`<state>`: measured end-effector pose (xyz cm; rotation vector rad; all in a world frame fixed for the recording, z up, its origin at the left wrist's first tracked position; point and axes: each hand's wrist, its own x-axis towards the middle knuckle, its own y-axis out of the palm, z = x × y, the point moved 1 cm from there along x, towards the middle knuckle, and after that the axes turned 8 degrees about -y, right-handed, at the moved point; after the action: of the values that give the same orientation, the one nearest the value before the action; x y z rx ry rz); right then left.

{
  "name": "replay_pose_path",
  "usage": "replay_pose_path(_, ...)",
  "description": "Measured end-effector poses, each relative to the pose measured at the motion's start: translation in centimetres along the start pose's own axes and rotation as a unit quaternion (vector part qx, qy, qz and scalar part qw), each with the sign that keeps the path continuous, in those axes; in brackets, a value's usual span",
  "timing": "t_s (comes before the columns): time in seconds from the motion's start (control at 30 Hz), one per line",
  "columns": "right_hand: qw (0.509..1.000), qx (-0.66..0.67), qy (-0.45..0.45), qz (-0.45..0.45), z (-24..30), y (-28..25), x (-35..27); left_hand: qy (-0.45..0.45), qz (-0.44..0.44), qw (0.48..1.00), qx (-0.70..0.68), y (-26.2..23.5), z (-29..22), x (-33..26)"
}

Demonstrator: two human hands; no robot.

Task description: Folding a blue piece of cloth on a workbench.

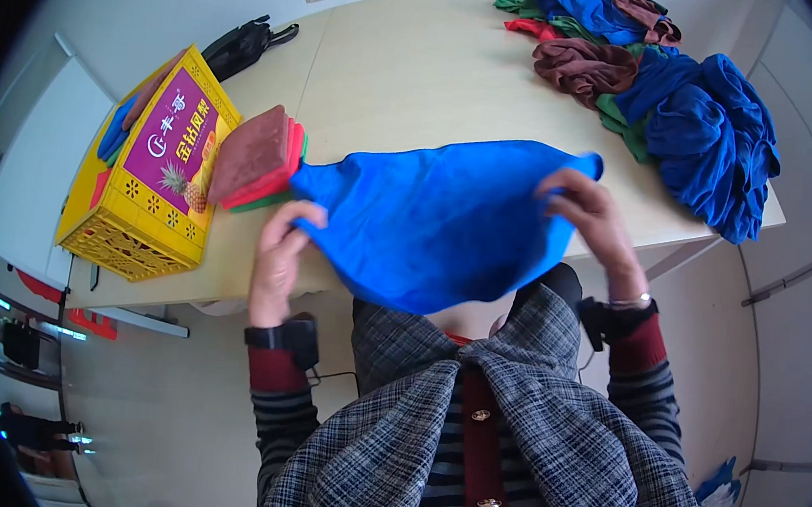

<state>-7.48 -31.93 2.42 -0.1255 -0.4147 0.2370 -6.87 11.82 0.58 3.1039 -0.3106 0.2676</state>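
A blue cloth [439, 218] is stretched between my two hands over the near edge of the table, its lower side sagging toward my lap. My left hand [281, 251] pinches its left corner, close to a stack of folded cloths [257, 156] in brown, red and green. At the other side my right hand [595, 221] grips the upper right edge of the cloth, slightly blurred. The cloth's right corner flips up past the fingers.
A yellow crate [151, 214] with a purple panel and folded cloths inside stands at the left. Behind it lies a black bag [245, 47]. A loose heap of blue, brown, green and red cloths [701, 135] covers the right end of the pale table [395, 67].
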Motion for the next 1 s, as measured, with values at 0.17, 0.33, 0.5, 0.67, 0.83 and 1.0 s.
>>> replay_pose_path(0.17, 0.989, 0.074, -0.06, 0.117, 3.0, 9.1, 4.3, -0.032, 0.101, 0.994, 0.006, 8.8, -4.0, 3.5)
replay_pose_path(0.33, 0.979, 0.159, -0.082, 0.094, 4.0, 10.8, 4.9, -0.055, 0.132, 0.989, -0.044, 10.6, -4.4, 4.5)
replay_pose_path(0.5, 0.978, 0.146, -0.09, 0.121, 4.1, 10.3, 5.4, -0.074, 0.122, 0.988, -0.061, 11.2, -4.5, 4.8)
replay_pose_path(0.67, 0.973, 0.164, -0.072, 0.143, 3.4, 10.7, 4.8, -0.074, 0.151, 0.984, -0.061, 10.5, -3.9, 4.5)
replay_pose_path(0.83, 0.97, 0.179, -0.05, 0.158, 3.3, 10.7, 4.7, -0.095, 0.184, 0.977, -0.053, 10.0, -3.9, 4.6)
replay_pose_path(1.0, 0.976, 0.077, -0.088, 0.183, 4.2, 10.4, 4.7, -0.13, 0.221, 0.966, -0.027, 9.6, -4.2, 4.8)
